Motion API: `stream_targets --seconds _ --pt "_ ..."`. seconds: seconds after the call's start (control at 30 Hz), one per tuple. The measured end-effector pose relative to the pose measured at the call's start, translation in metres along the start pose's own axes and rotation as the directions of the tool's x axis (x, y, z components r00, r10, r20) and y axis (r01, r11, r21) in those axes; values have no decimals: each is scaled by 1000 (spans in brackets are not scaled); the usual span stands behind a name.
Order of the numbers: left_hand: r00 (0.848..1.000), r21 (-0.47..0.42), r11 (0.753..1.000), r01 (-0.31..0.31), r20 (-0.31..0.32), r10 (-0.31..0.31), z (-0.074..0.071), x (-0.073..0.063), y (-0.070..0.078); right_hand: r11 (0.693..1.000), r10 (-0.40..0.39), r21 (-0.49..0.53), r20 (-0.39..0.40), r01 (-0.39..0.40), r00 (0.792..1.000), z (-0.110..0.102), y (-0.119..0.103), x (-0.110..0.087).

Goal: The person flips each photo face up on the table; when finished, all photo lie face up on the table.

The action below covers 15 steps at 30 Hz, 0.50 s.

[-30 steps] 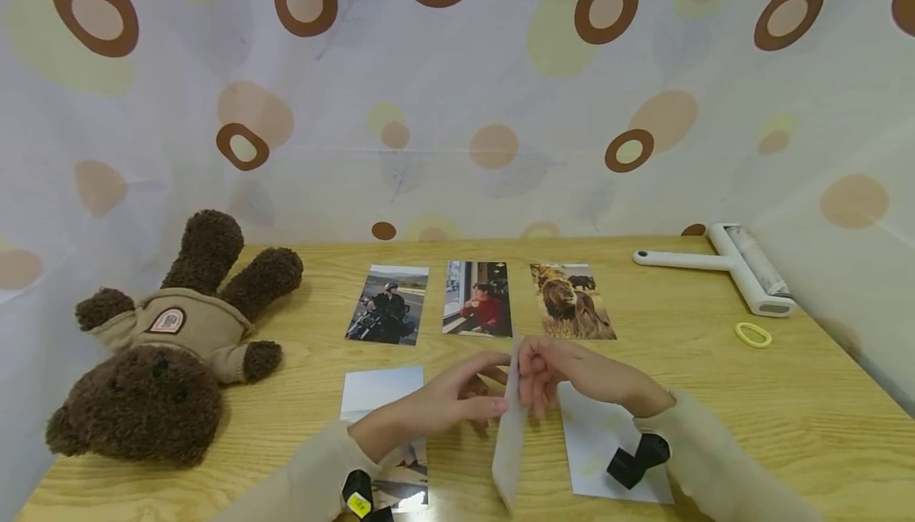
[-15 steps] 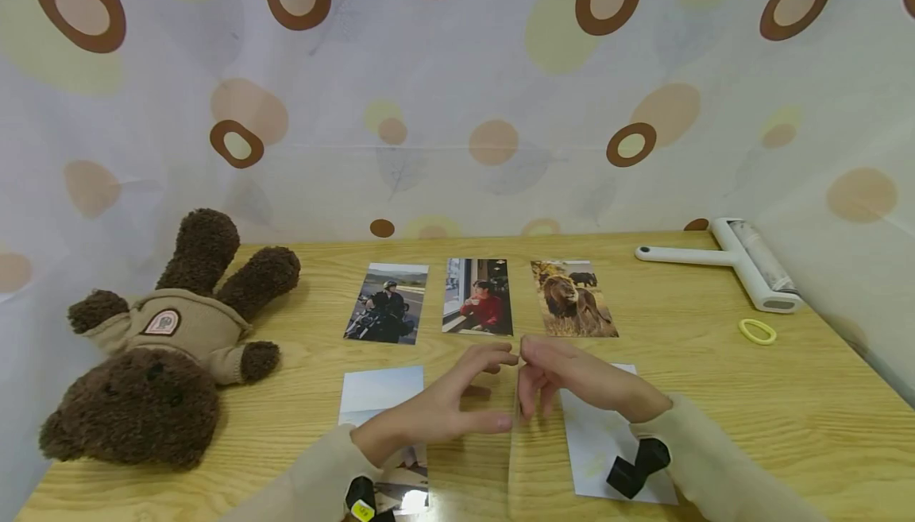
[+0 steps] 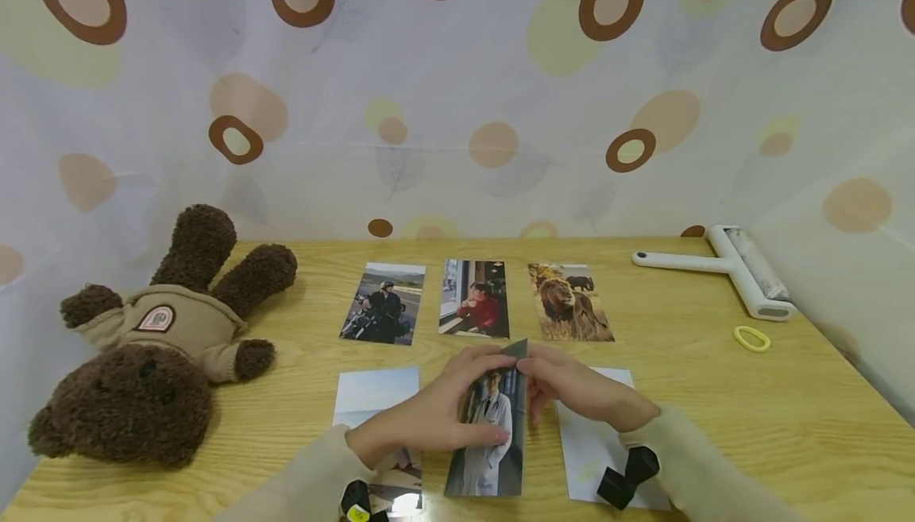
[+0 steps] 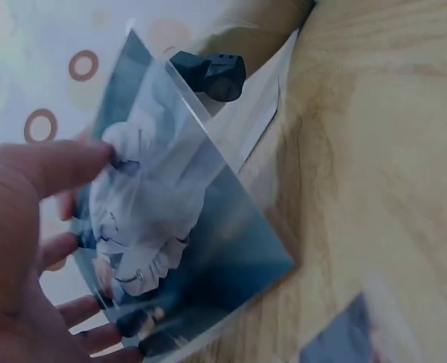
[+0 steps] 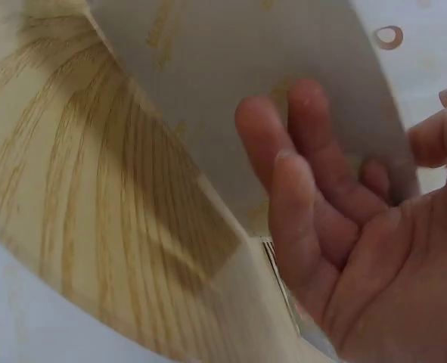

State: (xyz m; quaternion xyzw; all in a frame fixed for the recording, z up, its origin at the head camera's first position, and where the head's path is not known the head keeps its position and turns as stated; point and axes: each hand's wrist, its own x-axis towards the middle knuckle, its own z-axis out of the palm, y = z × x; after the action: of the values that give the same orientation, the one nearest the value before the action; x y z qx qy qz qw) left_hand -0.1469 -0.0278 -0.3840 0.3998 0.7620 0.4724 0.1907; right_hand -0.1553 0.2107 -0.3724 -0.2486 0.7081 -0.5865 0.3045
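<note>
Between both hands, a photo card [image 3: 493, 466] of a figure in a white coat with a stethoscope stands tilted above the table, its picture facing the head camera. My left hand [image 3: 429, 415] holds it on the left, thumb across the picture and the other fingers along its edge. My right hand [image 3: 589, 391] holds the top right edge; in the right wrist view its bent fingers lie by the card's pale back [image 5: 208, 98]. A seaside photo [image 3: 379, 387] lies partly under my left forearm. A face-down white card [image 3: 593, 446] lies under my right wrist.
Behind the hands lie a motorcyclist photo [image 3: 382, 303], a red-sweater photo [image 3: 474, 299] and a lion photo [image 3: 572, 303] in a row. A brown teddy bear [image 3: 171, 323] lies at left. At right are a white lint roller [image 3: 750, 276] and a yellow hair tie [image 3: 752, 339].
The photo card, seen edge-on before, has turned so its picture now faces the head camera. The left thumb, apart from it half a second ago, now lies on the picture.
</note>
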Motion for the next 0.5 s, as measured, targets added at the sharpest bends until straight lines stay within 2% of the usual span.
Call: stream_targets --seconds 0.1,0.17,0.27,0.37,0.43,0.5 --pt "999 125 991 36 32 -41 -3 -2 -3 991 62 -111 -61 -68 996 -2 3 2" --pt "996 227 972 56 50 -69 -3 -3 -5 973 77 -207 -107 -98 991 -4 6 4" --pt "992 387 919 74 68 -109 -2 -4 -8 928 67 -352 -168 -123 984 -7 11 7" --pt "988 497 864 77 78 -133 -2 -5 -9 862 24 -489 -226 -134 974 -7 14 8" --pt "987 533 842 82 76 -145 -3 -5 -8 828 -16 -547 -243 -124 970 -6 15 9" --pt "985 552 829 89 72 -154 -5 -5 -7 792 -56 -600 -253 -112 966 -5 15 10"
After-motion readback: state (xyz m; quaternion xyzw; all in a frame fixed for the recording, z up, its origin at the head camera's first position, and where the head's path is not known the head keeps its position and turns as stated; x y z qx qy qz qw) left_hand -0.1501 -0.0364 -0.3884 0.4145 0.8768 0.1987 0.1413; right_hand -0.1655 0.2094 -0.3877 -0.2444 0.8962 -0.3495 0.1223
